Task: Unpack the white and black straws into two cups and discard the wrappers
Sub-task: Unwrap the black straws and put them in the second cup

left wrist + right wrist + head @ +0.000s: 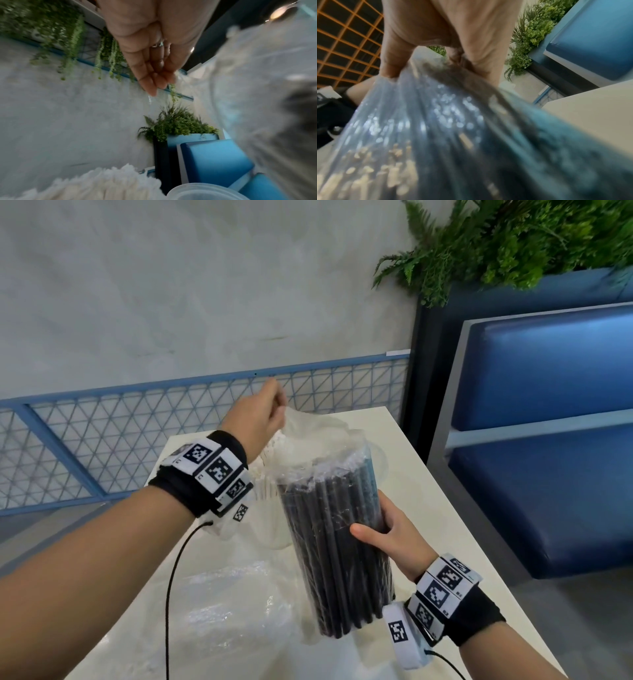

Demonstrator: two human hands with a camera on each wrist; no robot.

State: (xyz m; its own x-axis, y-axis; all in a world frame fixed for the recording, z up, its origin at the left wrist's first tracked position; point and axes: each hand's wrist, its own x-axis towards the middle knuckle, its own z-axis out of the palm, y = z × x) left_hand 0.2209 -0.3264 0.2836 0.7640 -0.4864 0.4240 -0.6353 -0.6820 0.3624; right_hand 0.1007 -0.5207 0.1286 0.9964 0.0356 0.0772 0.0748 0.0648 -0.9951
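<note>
A thick bundle of black straws [337,546] in clear plastic wrap stands tilted above the white table [445,529]. My right hand [387,537] grips the bundle around its middle, and it fills the right wrist view as a dark mass [471,135]. My left hand [265,410] pinches the loose top of the wrapper [308,429] and holds it stretched upward; the film [248,67] runs past the fingers [154,75] in the left wrist view. White straws [265,474] stand in a clear cup behind my left wrist, partly hidden, and show blurred [106,185] beside an empty clear cup rim [202,192].
A crumpled clear wrapper [233,604] lies on the near part of the table. A blue bench [548,440] stands to the right, with a planter of green ferns [513,237] behind it. A blue mesh railing [102,440] runs along the grey wall at left.
</note>
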